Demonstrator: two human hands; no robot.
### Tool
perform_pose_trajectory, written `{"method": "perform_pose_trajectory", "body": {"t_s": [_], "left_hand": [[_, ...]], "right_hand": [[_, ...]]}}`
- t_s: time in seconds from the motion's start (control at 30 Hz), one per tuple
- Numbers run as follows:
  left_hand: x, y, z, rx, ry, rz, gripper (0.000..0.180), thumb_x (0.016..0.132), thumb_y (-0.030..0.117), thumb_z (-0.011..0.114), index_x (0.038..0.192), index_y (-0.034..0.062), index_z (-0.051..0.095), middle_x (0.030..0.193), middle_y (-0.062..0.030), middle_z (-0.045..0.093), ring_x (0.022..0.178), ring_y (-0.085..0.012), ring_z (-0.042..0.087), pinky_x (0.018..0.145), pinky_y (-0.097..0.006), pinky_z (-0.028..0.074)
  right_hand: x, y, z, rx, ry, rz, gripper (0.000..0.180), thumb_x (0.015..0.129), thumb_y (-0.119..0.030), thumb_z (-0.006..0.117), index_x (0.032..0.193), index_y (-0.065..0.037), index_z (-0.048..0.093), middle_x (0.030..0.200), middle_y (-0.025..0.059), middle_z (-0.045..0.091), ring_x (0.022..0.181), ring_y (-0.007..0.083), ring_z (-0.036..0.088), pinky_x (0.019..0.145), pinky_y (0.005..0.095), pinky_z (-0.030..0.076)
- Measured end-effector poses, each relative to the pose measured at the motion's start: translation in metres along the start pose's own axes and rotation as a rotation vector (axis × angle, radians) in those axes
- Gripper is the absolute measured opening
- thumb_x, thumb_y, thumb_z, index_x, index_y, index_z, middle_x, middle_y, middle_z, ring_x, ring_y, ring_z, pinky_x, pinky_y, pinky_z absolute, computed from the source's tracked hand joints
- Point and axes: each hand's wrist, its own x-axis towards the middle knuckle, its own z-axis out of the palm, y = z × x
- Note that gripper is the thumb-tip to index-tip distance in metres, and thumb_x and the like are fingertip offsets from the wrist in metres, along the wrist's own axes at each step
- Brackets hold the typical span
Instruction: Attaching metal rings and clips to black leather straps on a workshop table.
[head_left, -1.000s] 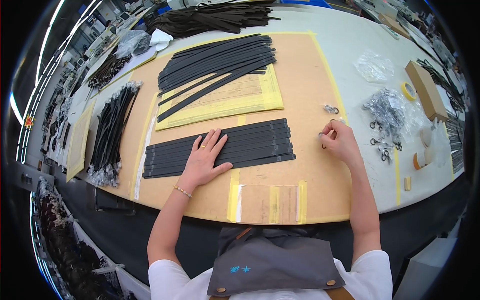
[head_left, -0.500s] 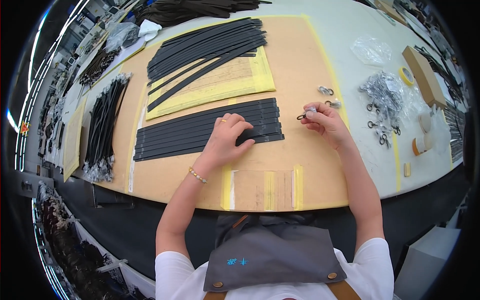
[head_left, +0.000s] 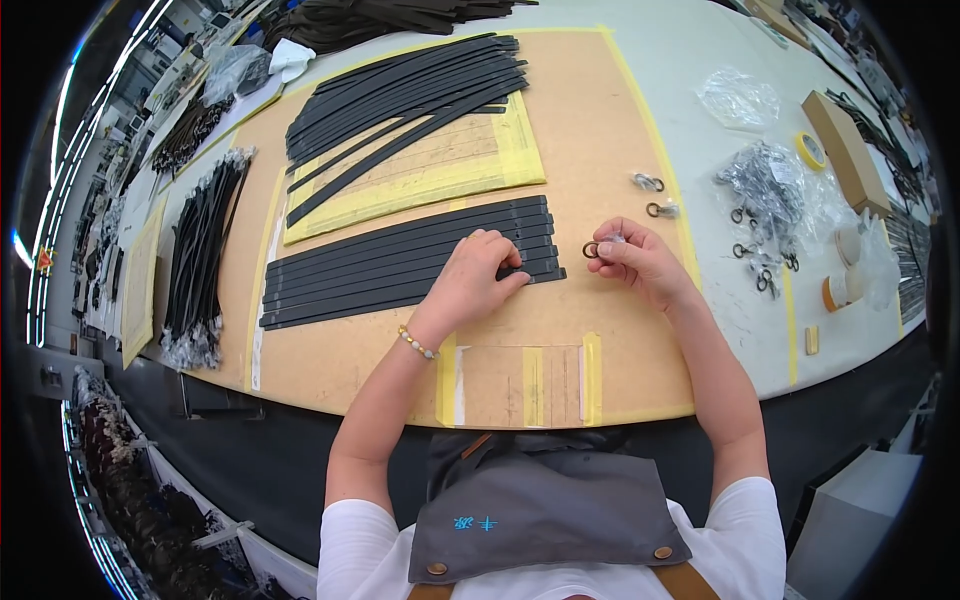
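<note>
Several flat black straps (head_left: pixel 390 265) lie side by side in a row on the tan board (head_left: pixel 640 330). My left hand (head_left: pixel 472 275) is over the right part of this row, thumb and fingers closing on one strap close to its end. Just beyond the strap ends, my right hand (head_left: pixel 640 262) pinches a dark metal snap hook (head_left: pixel 591 250) with its ring pointing left. Clear plastic wraps part of the hook, and my fingers hide the rest. Two similar wrapped hooks (head_left: pixel 661 210) lie on the board farther off.
More black straps (head_left: pixel 400 100) are fanned over a yellow-taped panel (head_left: pixel 420 200). At left lies a bundle of straps with wrapped ends (head_left: pixel 205 260). To the right are a pile of wrapped hooks (head_left: pixel 765 185), a yellow tape roll (head_left: pixel 811 151) and a cardboard box (head_left: pixel 845 150).
My right hand has lowered slightly and come left with the hook, nearer the strap ends. My left hand has shifted right along the straps, its thumb and fingers closer together.
</note>
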Motion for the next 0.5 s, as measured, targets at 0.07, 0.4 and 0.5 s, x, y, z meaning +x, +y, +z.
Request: {"method": "perform_pose_trajectory", "body": {"t_s": [0.07, 0.4, 0.5], "left_hand": [[0.001, -0.001, -0.003, 0.087, -0.012, 0.084, 0.02, 0.081, 0.015, 0.081, 0.087, 0.0048, 0.065, 0.088, -0.007, 0.065, 0.094, -0.027, 0.06, 0.085, -0.039, 0.05], [-0.011, 0.043, -0.013, -0.298, 0.106, -0.017, 0.021, 0.087, 0.008, 0.08, 0.1, 0.0025, 0.065, 0.087, -0.0051, 0.071, 0.075, -0.0101, 0.067, 0.067, -0.025, 0.054], [-0.007, 0.049, -0.006, -0.378, 0.109, 0.104, 0.025, 0.09, 0.005, 0.078, 0.111, 0.0014, 0.066, 0.09, -0.0023, 0.07, 0.081, -0.0063, 0.064, 0.072, -0.023, 0.053]], "right_hand": [[0.0, 0.0, 0.002, -0.003, -0.01, 0.016, 0.016, 0.097, -0.014, 0.071, 0.11, -0.008, 0.063, 0.101, 0.0033, 0.07, 0.089, 0.0109, 0.072, 0.076, 0.0217, 0.06], [-0.002, 0.011, 0.012, 0.352, -0.27, -0.033, 0.013, 0.102, -0.011, 0.065, 0.114, -0.007, 0.063, 0.101, 0.0054, 0.071, 0.093, 0.0137, 0.073, 0.08, 0.0229, 0.061], [-0.003, 0.017, 0.012, 0.465, -0.302, -0.035, 0.012, 0.103, -0.009, 0.061, 0.114, -0.006, 0.062, 0.102, 0.0072, 0.071, 0.092, 0.0139, 0.073, 0.078, 0.0216, 0.062]]}}
